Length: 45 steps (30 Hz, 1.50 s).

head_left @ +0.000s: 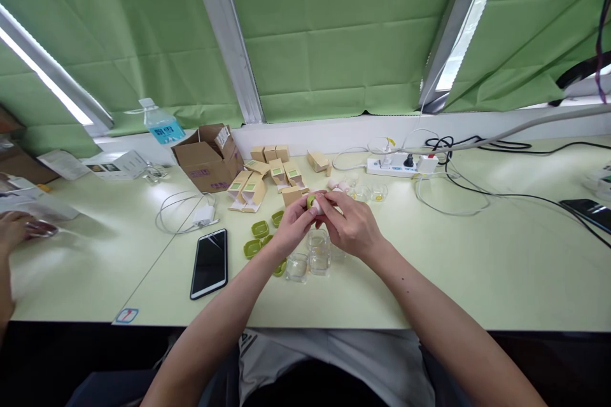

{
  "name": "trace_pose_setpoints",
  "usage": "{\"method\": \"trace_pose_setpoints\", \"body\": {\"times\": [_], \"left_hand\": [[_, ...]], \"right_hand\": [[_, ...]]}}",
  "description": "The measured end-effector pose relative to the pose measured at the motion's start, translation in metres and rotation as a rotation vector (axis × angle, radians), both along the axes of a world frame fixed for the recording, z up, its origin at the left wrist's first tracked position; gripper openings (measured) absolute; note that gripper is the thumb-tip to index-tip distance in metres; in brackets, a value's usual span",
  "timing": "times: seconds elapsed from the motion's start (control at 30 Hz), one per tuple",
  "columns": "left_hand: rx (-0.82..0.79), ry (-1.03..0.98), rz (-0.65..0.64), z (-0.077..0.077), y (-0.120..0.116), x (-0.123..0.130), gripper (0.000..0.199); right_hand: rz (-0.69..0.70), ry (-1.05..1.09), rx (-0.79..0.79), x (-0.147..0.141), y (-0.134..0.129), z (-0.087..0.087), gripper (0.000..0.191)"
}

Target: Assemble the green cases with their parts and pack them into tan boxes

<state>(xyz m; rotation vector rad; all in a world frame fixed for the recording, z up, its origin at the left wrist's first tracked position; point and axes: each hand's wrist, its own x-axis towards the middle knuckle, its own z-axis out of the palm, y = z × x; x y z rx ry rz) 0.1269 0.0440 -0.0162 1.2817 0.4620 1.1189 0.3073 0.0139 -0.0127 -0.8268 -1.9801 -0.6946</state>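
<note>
Over the table's middle, my left hand [294, 227] and my right hand [356, 226] meet, fingers closed around a small green piece with a pinkish-white part [316, 205]. Its exact kind is partly hidden by my fingers. Several square green lids [260, 229] lie just left of and below my left hand. Under my hands stand several clear plastic cups [319, 262]. Beyond my right fingers sit some pinkish-white pieces [340, 184] and more clear cups [379, 192], a few with a yellow mark.
Small yellow cartons [252, 191] cluster behind the lids, beside an open cardboard box [210, 159]. A phone [209, 264] and a charger [204, 215] lie to the left. At back right is a power strip [392, 167] with cables. Another person's hand [13, 229] shows far left.
</note>
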Motion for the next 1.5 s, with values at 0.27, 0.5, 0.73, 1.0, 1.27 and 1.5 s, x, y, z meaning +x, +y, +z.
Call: {"method": "trace_pose_setpoints", "body": {"times": [0.27,0.5,0.73,1.0,1.27,1.5], "left_hand": [[0.032,0.07,-0.061,0.0,0.002,-0.006,0.062],[0.387,0.396,0.124,-0.006,0.0,-0.015,0.065],[0.724,0.656,0.401,-0.007,0.001,-0.014,0.053],[0.762,0.637,0.486,-0.015,0.001,-0.007,0.052],[0.645,0.572,0.458,-0.019,0.005,-0.006,0.051],[0.511,0.512,0.436,-0.02,0.005,-0.005,0.049]], "right_hand": [[0.01,-0.013,0.051,0.0,-0.002,0.007,0.032],[-0.086,-0.003,-0.021,0.001,0.0,0.005,0.027],[-0.105,0.014,-0.098,-0.003,0.0,0.004,0.028],[-0.131,-0.008,-0.191,-0.007,-0.004,0.008,0.028],[-0.185,-0.051,-0.328,-0.008,-0.008,0.012,0.03],[-0.273,-0.061,-0.452,-0.016,-0.014,0.016,0.033]]}}
